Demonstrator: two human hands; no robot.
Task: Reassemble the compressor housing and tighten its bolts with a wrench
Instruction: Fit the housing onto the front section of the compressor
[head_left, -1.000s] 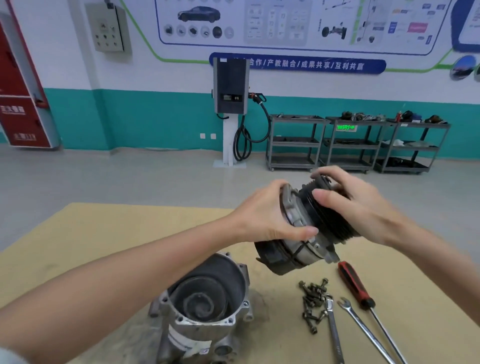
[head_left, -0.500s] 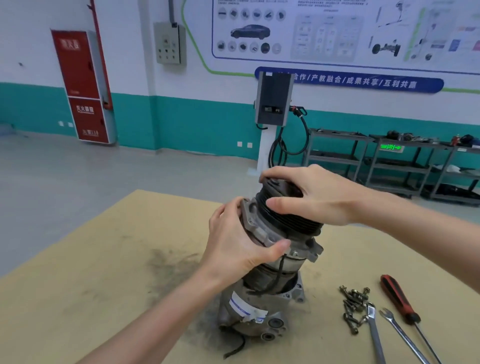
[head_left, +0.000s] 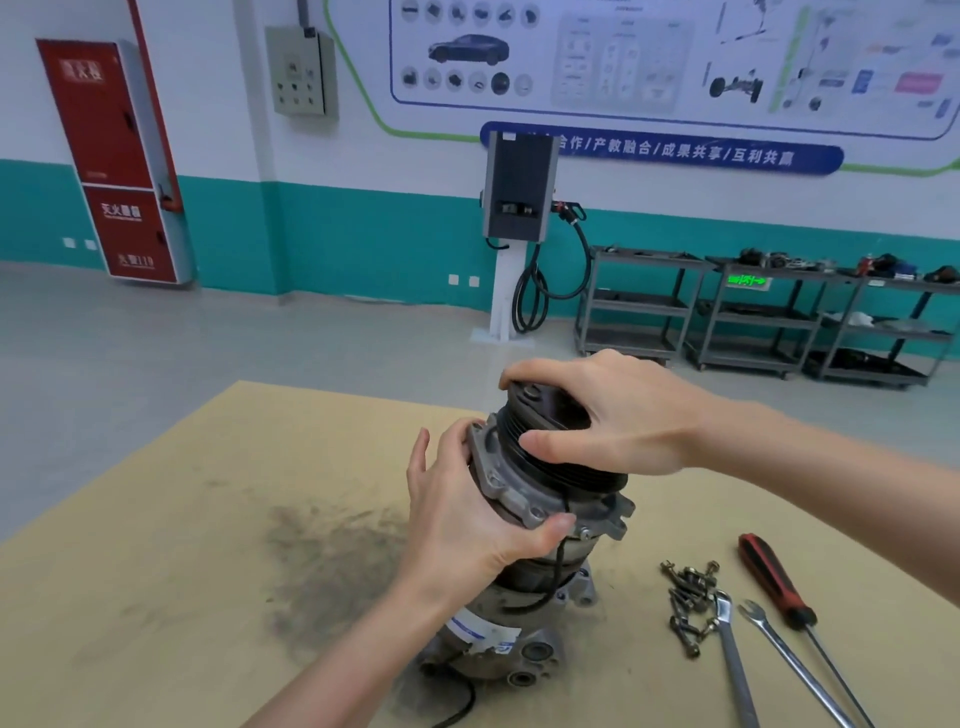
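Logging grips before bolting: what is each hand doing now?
Left hand: grips the front housing at its flange.
Right hand: grips the black pulley.

A person's 2 hands steady a compressor on a tan tabletop (head_left: 156, 519). The left hand (head_left: 467, 525) wraps the grey flange of the upper housing (head_left: 511, 486), thumb curled under its rim, while the right hand (head_left: 618, 415) has its grip over the black ribbed pulley (head_left: 566, 467) on top. The upper section sits tilted on the lower housing (head_left: 498, 639). At 3 o'clock of the compressor lie loose bolts (head_left: 688, 597), 2 wrenches (head_left: 737, 670) and a red-handled screwdriver (head_left: 774, 582). A dark grease smear (head_left: 332, 551) stains the tabletop at 9 o'clock.
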